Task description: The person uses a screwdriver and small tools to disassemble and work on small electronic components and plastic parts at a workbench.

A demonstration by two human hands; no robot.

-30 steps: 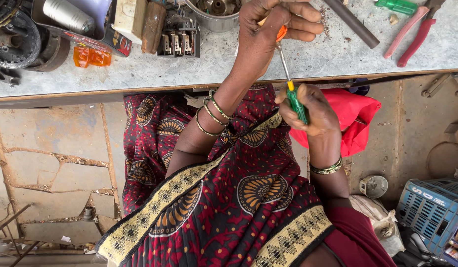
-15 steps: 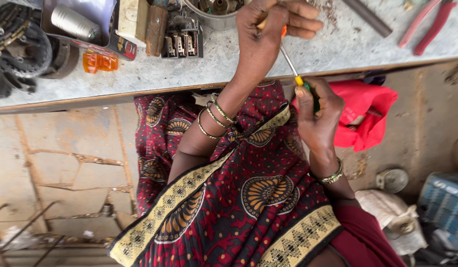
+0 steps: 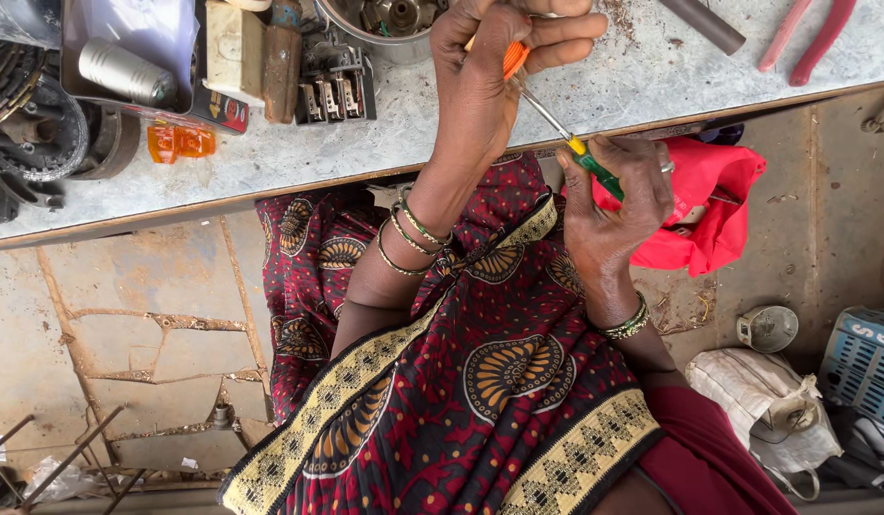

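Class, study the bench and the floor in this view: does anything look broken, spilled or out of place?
Yes. The floor slab under the bench is cracked into separate pieces, with gaps between them. Brown shavings lie scattered on the benchtop near the left hand. Nothing else looks damaged.

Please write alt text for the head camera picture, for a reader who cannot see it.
Seen from above, a person's right hand grips a green-handled screwdriver, its tip meeting an orange part held in the left hand over a grey workbench. On the bench lie red pliers, a metal bowl and switch parts.
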